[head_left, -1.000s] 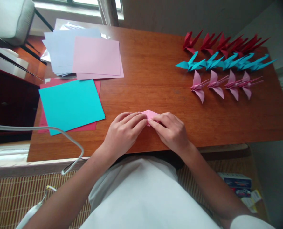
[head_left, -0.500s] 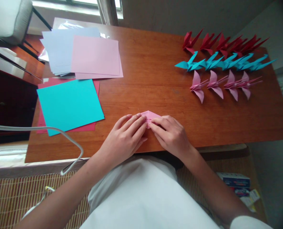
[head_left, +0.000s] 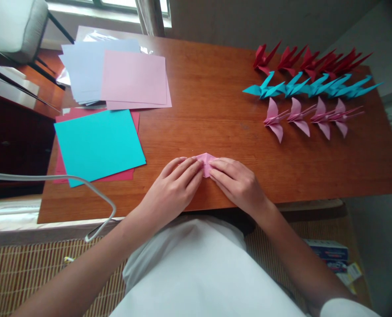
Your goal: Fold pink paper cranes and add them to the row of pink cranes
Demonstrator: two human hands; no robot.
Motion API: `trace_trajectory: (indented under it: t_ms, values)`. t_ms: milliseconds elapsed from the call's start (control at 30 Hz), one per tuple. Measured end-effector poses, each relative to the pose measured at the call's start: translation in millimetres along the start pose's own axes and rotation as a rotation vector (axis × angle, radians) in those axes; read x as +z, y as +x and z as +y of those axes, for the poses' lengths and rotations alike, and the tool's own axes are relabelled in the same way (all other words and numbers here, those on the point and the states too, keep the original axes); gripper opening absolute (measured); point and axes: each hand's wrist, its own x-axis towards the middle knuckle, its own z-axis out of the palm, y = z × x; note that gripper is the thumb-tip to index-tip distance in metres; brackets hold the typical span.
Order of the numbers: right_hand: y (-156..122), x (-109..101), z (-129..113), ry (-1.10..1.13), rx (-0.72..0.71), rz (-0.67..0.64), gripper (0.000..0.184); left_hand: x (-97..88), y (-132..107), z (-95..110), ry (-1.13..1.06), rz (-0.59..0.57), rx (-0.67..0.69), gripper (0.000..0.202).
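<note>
A small folded pink paper (head_left: 206, 160) lies on the wooden table (head_left: 216, 110) near its front edge. My left hand (head_left: 174, 187) presses on its left side with the fingers together. From the right, my right hand (head_left: 237, 182) pinches the same piece. Most of the paper is hidden under my fingers.
Stacks of lilac (head_left: 83, 66), pink (head_left: 133, 77), cyan (head_left: 97, 143) and red sheets lie at the left of the table. Rows of red (head_left: 308, 59), cyan (head_left: 311, 86) and pink paper cranes (head_left: 310, 116) stand at the back right. A grey cable (head_left: 83, 187) crosses the front left edge.
My fingers have closed further over the pink paper, so less of it shows. The hands stay at the same spot.
</note>
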Motion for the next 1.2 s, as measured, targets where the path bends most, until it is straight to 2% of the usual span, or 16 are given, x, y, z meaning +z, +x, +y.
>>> trace_trajectory:
  t_ms: [167,333,500,700,833,1000,1200]
  values:
    - [-0.1,-0.9,0.0,-0.009,-0.007,-0.002,0.025,4.5,2.0,-4.2,0.014,0.07,0.002,0.025]
    - [-2.0,0.9,-3.1,-0.047,0.003,0.028,0.024,14.6,2.7,-12.2,-0.13,0.103,-0.011,0.02]
    - [-4.3,1.8,-3.5,-0.082,0.018,0.024,0.024,17.1,7.4,-15.9,-0.262,0.191,-0.058,0.013]
    - [-1.4,0.7,-8.2,-0.113,0.045,0.052,0.019,16.5,9.2,-17.1,-0.325,0.185,-0.093,0.013]
    - [1.0,2.2,-12.0,-0.085,0.121,0.042,0.015,15.4,9.4,-17.1,-0.329,0.167,-0.096,0.014]
    - [6.9,3.7,-17.1,0.034,0.283,0.029,0.011,14.1,12.6,-12.6,-0.294,0.138,-0.169,0.017]
    - [14.2,6.3,-19.0,0.109,0.417,0.067,0.01,12.8,17.9,-8.6,-0.284,0.124,-0.227,0.017]
